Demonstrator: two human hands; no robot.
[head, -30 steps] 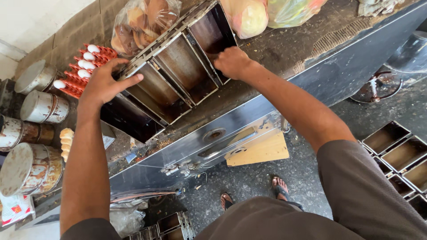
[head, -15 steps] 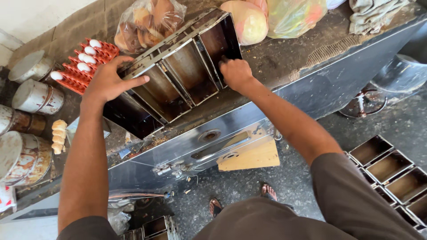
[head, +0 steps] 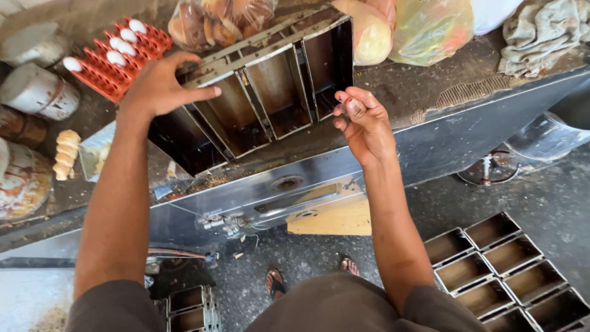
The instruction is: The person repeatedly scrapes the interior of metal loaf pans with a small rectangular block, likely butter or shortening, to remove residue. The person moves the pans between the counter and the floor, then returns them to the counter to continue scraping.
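Observation:
A strapped set of metal loaf tins (head: 264, 98) lies tipped on its side on the dark counter (head: 430, 86), its open mouths facing me. My left hand (head: 161, 83) grips its top left edge, thumb stretched along the rim. My right hand (head: 362, 120) hovers just off the set's lower right corner, fingers loosely curled, holding nothing and not touching the tin.
A red egg tray (head: 117, 58) with several white eggs sits behind the left hand. Bags of bread (head: 215, 21) and produce (head: 424, 27) and a rag (head: 541, 37) line the back. More loaf tins (head: 504, 270) rest on the floor at right; round tins (head: 37, 92) at left.
My right hand has let go of the tin set's right end and drawn back toward me. The view has shifted slightly; the left hand keeps its hold.

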